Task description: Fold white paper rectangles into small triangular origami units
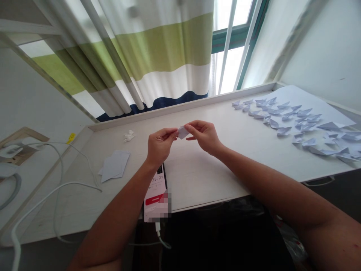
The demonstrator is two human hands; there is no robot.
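Observation:
Between my two hands, above the middle of the white desk, is a small folded piece of white paper (182, 132). My left hand (161, 146) pinches its left edge with thumb and forefinger. On its right side, my right hand (203, 136) grips it between thumb and fingers. The paper's exact folds are too small to make out. Left of my hands lies a short stack of flat white paper sheets (115, 166). Many small folded paper boats (284, 131) are spread over the right side of the desk.
A phone (155, 203) with a charging cable lies under my left forearm at the desk's front edge. A crumpled tissue (129, 136) sits near the back left. White cables (60, 188) cross the left side. Curtains (158, 49) hang behind the raised desk rim (180, 107).

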